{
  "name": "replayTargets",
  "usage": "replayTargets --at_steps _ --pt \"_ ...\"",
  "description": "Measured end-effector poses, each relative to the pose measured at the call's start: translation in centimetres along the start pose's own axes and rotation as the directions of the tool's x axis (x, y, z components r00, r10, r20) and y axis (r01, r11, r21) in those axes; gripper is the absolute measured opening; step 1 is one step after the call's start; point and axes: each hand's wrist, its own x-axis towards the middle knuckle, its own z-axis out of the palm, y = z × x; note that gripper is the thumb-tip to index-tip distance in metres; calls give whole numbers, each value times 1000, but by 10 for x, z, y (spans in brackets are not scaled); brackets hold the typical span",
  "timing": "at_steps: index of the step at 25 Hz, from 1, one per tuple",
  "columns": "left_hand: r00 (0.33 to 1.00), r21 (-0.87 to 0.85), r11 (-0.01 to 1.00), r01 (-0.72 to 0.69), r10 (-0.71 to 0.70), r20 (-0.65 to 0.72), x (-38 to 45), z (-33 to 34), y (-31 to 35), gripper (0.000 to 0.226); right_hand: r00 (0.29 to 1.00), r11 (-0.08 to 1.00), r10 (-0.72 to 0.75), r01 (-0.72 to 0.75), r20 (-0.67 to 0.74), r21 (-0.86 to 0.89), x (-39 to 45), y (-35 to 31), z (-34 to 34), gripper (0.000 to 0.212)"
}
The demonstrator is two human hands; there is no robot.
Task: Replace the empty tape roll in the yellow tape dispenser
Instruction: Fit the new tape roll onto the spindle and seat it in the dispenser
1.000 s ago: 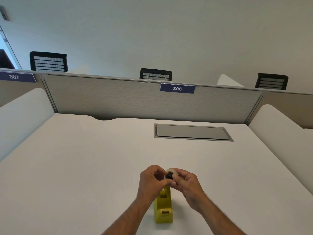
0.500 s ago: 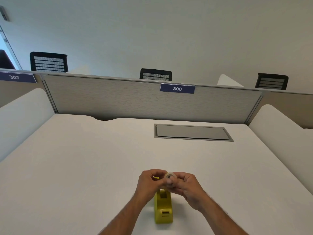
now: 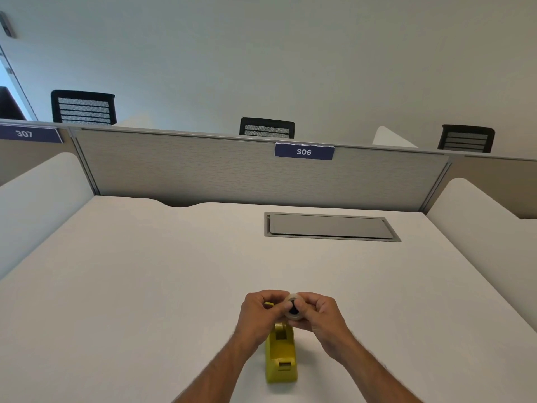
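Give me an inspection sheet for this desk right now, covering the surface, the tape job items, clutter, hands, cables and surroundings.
Surface: white desk, bare apart from the job's things; closed grey hatch set into it.
Job's things: yellow tape dispenser standing on the desk; tape roll with a dark hub held above it, not seated.
Clutter: nothing seen.
Grippers: left hand and right hand both pinch the roll.
Cables: nothing seen.
Surroundings: grey partition with sign 306; sign 307 to the left; three black chairs behind.
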Motion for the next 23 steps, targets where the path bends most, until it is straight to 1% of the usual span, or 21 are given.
replayTargets --at_steps 4,7,10,12,17,20,23 --pt "1000 18 1000 -8 9 -28 2 0 -1 15 1000 1000 -8 8 1 30 1 -1 1 18" --pt "994 14 1000 3 -2 -109 1 1 -1 17 1000 997 8 -6 -24 82 1 1 2 18" --pt "978 21 1000 -2 6 -207 1 2 0 16 995 983 82 -73 -48 170 2 3 3 30" --pt "970 41 999 -5 15 -243 2 2 -1 12 994 979 99 -89 -41 185 2 5 2 32" --pt "979 36 999 -16 23 -202 0 1 -3 6 999 982 33 -29 -18 188 2 6 5 21" --pt "986 55 997 -51 59 -156 -1 0 -3 15 1000 980 -3 9 -30 199 4 7 4 20" --pt "987 55 997 -52 60 -150 1 -3 -3 17 999 992 -45 48 -30 118 6 8 4 23"
